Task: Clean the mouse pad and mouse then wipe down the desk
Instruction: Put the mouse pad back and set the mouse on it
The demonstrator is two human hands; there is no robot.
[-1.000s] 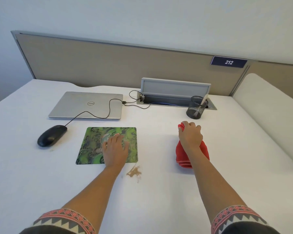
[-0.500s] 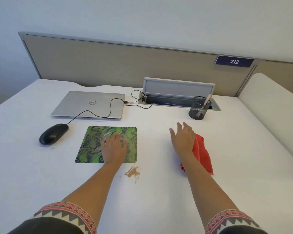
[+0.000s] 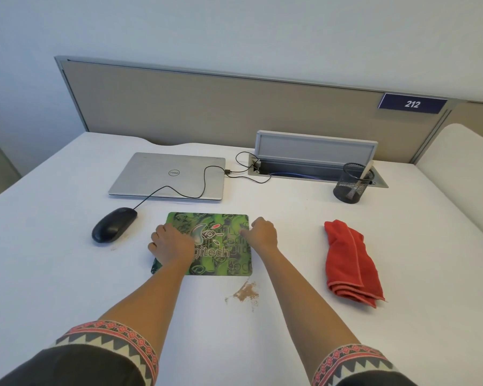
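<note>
Left hand (image 3: 171, 244), right hand (image 3: 262, 234) — both grips curled round edges of mouse pad (image 3: 221, 260)

Pale wall (image 3: 234, 26) behind a beige partition (image 3: 207, 107) (plate (image 3: 412, 103) 212)

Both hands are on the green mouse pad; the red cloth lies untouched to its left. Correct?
Wrong side: the head view shows the red cloth lying untouched to the right of the mouse pad. The left hand and right hand are on the pad.
</note>
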